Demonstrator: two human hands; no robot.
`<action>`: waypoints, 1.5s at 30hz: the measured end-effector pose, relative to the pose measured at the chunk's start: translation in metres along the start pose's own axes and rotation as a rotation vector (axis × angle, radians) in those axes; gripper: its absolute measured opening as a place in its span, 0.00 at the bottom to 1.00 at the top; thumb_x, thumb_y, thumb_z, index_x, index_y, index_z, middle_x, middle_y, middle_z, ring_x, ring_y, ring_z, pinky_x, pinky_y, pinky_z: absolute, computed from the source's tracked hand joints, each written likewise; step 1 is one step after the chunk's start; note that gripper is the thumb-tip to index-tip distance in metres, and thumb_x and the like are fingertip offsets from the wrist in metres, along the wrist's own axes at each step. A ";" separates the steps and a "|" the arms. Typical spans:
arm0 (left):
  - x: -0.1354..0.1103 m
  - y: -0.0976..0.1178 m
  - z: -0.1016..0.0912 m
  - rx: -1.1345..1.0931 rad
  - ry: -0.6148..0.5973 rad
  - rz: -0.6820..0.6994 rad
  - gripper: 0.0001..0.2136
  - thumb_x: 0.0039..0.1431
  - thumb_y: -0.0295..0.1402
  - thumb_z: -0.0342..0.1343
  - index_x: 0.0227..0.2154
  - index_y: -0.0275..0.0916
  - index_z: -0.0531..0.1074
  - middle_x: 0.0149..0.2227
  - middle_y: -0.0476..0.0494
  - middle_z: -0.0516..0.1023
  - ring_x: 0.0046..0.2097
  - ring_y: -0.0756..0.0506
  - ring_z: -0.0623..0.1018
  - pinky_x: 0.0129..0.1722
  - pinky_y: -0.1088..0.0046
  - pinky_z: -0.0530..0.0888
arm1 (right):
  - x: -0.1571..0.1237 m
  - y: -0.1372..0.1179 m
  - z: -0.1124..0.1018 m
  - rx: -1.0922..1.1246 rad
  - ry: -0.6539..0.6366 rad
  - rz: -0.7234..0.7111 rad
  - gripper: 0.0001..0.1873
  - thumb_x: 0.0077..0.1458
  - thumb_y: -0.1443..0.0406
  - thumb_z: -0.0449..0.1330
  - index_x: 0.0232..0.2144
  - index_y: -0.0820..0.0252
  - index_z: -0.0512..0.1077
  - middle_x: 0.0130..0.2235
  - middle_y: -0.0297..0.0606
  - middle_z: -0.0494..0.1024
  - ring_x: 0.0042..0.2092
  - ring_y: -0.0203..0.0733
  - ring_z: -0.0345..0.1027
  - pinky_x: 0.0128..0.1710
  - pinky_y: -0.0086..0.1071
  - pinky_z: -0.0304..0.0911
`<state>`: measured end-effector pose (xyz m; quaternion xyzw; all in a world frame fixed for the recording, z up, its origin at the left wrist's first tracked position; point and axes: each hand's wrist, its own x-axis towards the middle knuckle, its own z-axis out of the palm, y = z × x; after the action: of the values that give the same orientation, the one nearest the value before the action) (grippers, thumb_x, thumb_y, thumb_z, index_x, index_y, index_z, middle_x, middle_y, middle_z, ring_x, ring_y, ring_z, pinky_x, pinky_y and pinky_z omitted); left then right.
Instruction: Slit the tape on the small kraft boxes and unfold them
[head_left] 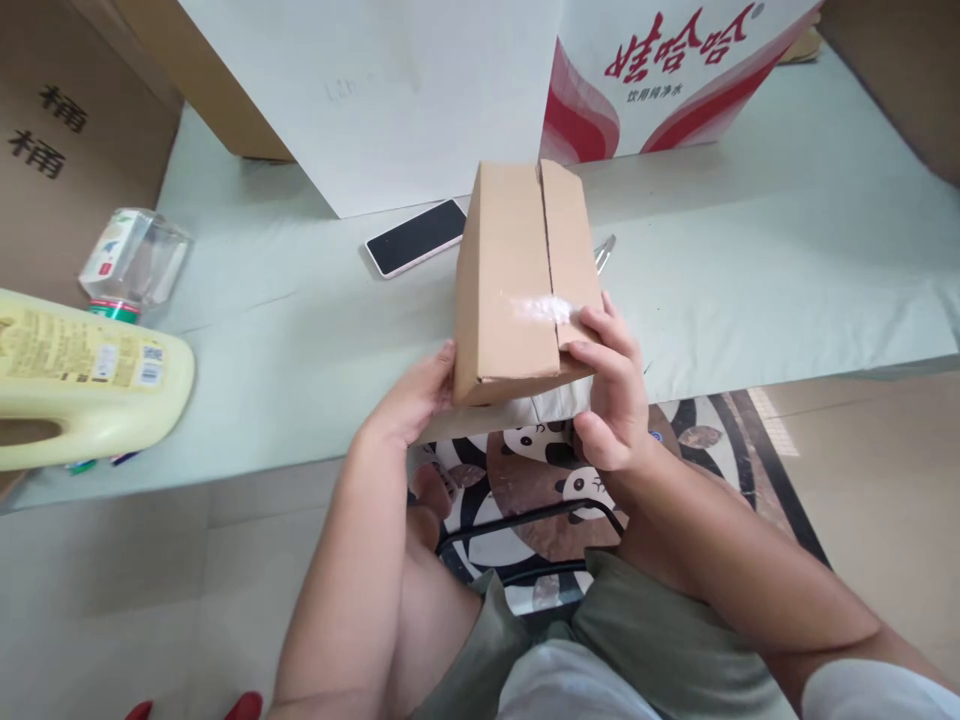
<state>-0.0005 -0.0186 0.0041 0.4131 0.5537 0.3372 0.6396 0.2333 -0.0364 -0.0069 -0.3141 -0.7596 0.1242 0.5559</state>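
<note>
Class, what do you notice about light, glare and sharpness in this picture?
Head view: soft, diffuse light; a whitish patch on the small box, glare or mark unclear; a bright striped patch on the floor at right; small print on the yellow jug too soft to read.

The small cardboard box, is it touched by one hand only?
No, the left hand and the right hand both touch the cardboard box.

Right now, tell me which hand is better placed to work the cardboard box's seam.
Probably the right hand: its fingers touch the flap beside the seam, while the left hand holds the cardboard box by its left side.
</note>
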 end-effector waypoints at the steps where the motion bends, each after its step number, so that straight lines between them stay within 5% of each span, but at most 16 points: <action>1: -0.002 0.003 0.004 0.044 -0.028 0.015 0.22 0.64 0.52 0.58 0.54 0.44 0.79 0.55 0.37 0.83 0.55 0.33 0.82 0.52 0.51 0.82 | 0.000 0.000 -0.001 -0.008 0.016 -0.008 0.29 0.62 0.53 0.50 0.64 0.41 0.64 0.64 0.38 0.68 0.67 0.58 0.63 0.74 0.66 0.45; 4: -0.005 0.006 0.008 0.227 0.001 0.037 0.19 0.63 0.49 0.60 0.48 0.43 0.82 0.51 0.38 0.85 0.52 0.31 0.83 0.52 0.49 0.81 | 0.002 0.001 -0.003 -0.039 0.019 -0.024 0.27 0.61 0.56 0.51 0.61 0.41 0.67 0.60 0.38 0.69 0.62 0.56 0.67 0.73 0.66 0.49; 6: -0.003 0.003 0.007 0.331 0.151 0.117 0.19 0.62 0.50 0.60 0.46 0.41 0.82 0.49 0.37 0.85 0.52 0.31 0.83 0.53 0.49 0.80 | 0.003 0.001 -0.003 -0.051 -0.012 -0.038 0.27 0.60 0.58 0.53 0.61 0.42 0.67 0.59 0.39 0.70 0.60 0.54 0.69 0.73 0.65 0.50; 10: 0.003 -0.003 0.001 0.309 0.440 0.671 0.27 0.62 0.57 0.56 0.56 0.47 0.75 0.62 0.38 0.76 0.65 0.33 0.74 0.62 0.50 0.75 | 0.004 0.001 -0.001 -0.062 -0.106 -0.047 0.26 0.59 0.58 0.54 0.60 0.41 0.68 0.59 0.38 0.70 0.62 0.55 0.67 0.74 0.66 0.49; 13: 0.002 0.000 0.001 0.391 0.356 0.998 0.26 0.65 0.60 0.49 0.58 0.55 0.73 0.68 0.46 0.70 0.72 0.35 0.64 0.70 0.48 0.66 | 0.004 0.001 0.001 -0.103 -0.181 -0.004 0.24 0.59 0.55 0.53 0.57 0.42 0.70 0.58 0.38 0.71 0.64 0.57 0.65 0.74 0.67 0.46; 17: -0.001 0.006 0.009 0.567 0.230 1.156 0.24 0.67 0.58 0.45 0.56 0.56 0.74 0.65 0.47 0.72 0.71 0.33 0.66 0.75 0.42 0.53 | 0.002 0.000 0.003 -0.128 -0.205 0.018 0.23 0.59 0.53 0.52 0.56 0.43 0.71 0.58 0.38 0.71 0.63 0.56 0.66 0.75 0.66 0.45; 21: 0.003 0.001 0.013 0.581 0.247 1.186 0.21 0.69 0.53 0.44 0.55 0.55 0.74 0.60 0.46 0.76 0.66 0.36 0.73 0.76 0.44 0.52 | 0.000 0.002 0.001 -0.042 -0.061 0.051 0.25 0.63 0.53 0.50 0.60 0.43 0.65 0.60 0.41 0.68 0.65 0.55 0.65 0.67 0.61 0.62; 24: 0.005 -0.003 0.012 0.586 0.295 1.162 0.23 0.68 0.54 0.43 0.53 0.52 0.75 0.59 0.45 0.76 0.67 0.35 0.71 0.75 0.42 0.52 | 0.001 0.016 -0.004 -0.153 -0.004 0.304 0.21 0.65 0.57 0.49 0.57 0.49 0.67 0.53 0.45 0.72 0.56 0.53 0.70 0.53 0.53 0.71; 27: 0.005 -0.004 0.011 0.577 0.291 1.156 0.22 0.68 0.54 0.43 0.53 0.52 0.75 0.58 0.46 0.77 0.67 0.35 0.71 0.75 0.42 0.52 | 0.002 0.036 -0.007 -0.389 -0.148 0.544 0.23 0.61 0.58 0.54 0.58 0.52 0.71 0.47 0.45 0.73 0.49 0.51 0.69 0.51 0.52 0.69; 30: 0.004 -0.004 0.012 0.573 0.288 1.156 0.22 0.68 0.54 0.43 0.54 0.53 0.75 0.59 0.46 0.77 0.67 0.35 0.70 0.75 0.43 0.53 | 0.001 0.051 -0.006 -0.591 -0.287 0.631 0.27 0.57 0.55 0.58 0.58 0.52 0.73 0.47 0.47 0.72 0.48 0.55 0.66 0.51 0.57 0.66; 35: 0.004 -0.004 0.012 0.572 0.299 1.134 0.24 0.68 0.56 0.42 0.53 0.52 0.75 0.59 0.45 0.76 0.67 0.35 0.71 0.75 0.43 0.53 | 0.003 0.054 -0.006 -0.731 -0.249 0.692 0.14 0.57 0.55 0.56 0.39 0.57 0.74 0.41 0.49 0.73 0.43 0.54 0.63 0.49 0.54 0.64; 39: 0.005 -0.004 0.012 0.554 0.275 1.176 0.22 0.69 0.53 0.43 0.55 0.54 0.74 0.60 0.46 0.76 0.67 0.36 0.71 0.75 0.44 0.53 | 0.011 0.055 -0.009 -0.718 -0.290 0.770 0.21 0.56 0.57 0.56 0.50 0.57 0.70 0.43 0.48 0.76 0.42 0.54 0.65 0.45 0.51 0.63; 45: 0.004 -0.005 0.013 0.569 0.295 1.155 0.23 0.69 0.53 0.42 0.55 0.53 0.75 0.60 0.45 0.76 0.67 0.36 0.71 0.76 0.43 0.53 | 0.025 0.047 -0.015 -0.566 -0.333 0.946 0.31 0.53 0.64 0.54 0.60 0.56 0.64 0.26 0.33 0.70 0.27 0.43 0.60 0.31 0.39 0.57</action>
<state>0.0130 -0.0193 -0.0014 0.7460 0.3925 0.5197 0.1391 0.2586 0.0125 -0.0076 -0.7325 -0.6172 0.1991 0.2071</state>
